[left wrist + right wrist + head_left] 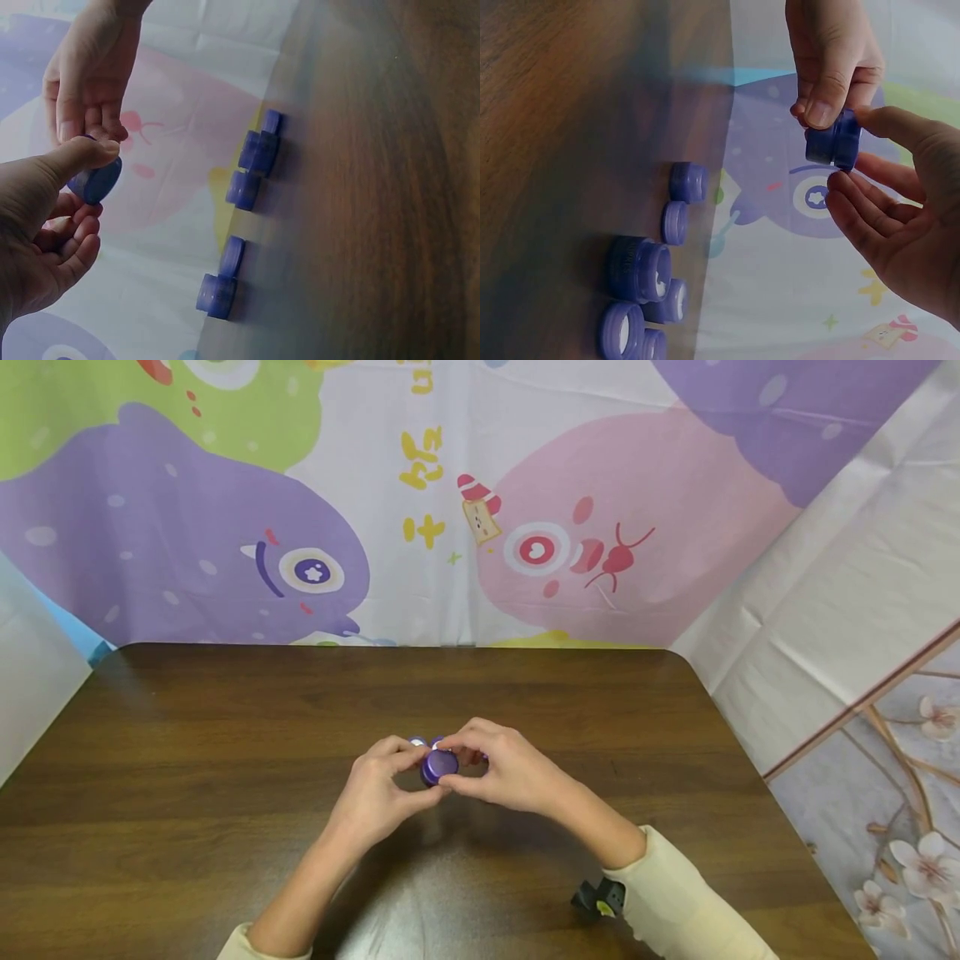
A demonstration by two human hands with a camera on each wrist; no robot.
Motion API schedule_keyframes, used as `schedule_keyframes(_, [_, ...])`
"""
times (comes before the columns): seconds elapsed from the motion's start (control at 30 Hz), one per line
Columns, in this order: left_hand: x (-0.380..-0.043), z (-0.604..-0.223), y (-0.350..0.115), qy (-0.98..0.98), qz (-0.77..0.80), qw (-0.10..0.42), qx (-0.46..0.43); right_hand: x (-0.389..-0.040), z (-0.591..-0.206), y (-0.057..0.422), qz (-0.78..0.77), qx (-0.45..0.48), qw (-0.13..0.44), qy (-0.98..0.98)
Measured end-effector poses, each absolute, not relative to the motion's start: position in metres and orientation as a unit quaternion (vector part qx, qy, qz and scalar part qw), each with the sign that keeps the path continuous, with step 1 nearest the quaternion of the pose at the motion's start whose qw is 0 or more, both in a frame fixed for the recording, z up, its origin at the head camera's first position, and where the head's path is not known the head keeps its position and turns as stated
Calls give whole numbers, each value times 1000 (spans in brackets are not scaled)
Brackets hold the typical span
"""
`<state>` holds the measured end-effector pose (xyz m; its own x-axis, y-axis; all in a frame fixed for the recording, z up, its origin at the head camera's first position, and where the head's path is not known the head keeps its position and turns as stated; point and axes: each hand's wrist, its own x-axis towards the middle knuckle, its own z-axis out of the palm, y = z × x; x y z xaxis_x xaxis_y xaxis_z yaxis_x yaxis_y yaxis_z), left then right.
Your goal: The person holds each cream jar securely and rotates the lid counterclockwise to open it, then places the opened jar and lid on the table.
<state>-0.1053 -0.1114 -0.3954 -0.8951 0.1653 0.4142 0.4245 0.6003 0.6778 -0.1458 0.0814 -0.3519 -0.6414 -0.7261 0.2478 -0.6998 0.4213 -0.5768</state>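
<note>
A small purple jar point(820, 145) is held above the wooden table between both hands, with a purple lid point(442, 762) on top. My left hand point(372, 793) grips the jar's side between thumb and fingers. From the other side, my right hand point(513, 768) pinches the lid with its thumb and fingertips. Whether the lid is tight cannot be told. On the table beyond the hands stand several more purple pieces, mostly hidden in the head view. Among them in the right wrist view are an open jar point(639, 271) with white inside and a purple ring-like piece point(621, 330).
The brown wooden table point(187, 735) has rounded far corners. A printed cartoon cloth point(420, 593) hangs behind its far edge. A small black device point(600, 898) is by the right sleeve. At the right stands a flower-patterned panel point(885, 793).
</note>
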Motion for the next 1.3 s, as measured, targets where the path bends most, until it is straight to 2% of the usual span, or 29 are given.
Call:
schedule_keyframes(0.2, [-105, -396, -112, -882, -412, 153, -170, -146, -350, 82, -319, -435, 53, 841])
schedule_keyframes(0.5, [-106, -395, -112, -885, -411, 150, -162, -147, -352, 83, -337, -420, 36, 842])
schedule_keyframes(0.8, [-105, -395, -112, -883, -414, 146, -166, -146, -351, 82, -328, -436, 53, 836])
schedule_keyframes(1.03, [-105, -395, -112, -884, -415, 147, -160, -146, -354, 82, -339, -428, 26, 838])
schedule_keyframes(1.3, [-104, -394, -112, -884, -417, 141, -160, -146, -354, 81, -330, -433, 61, 837])
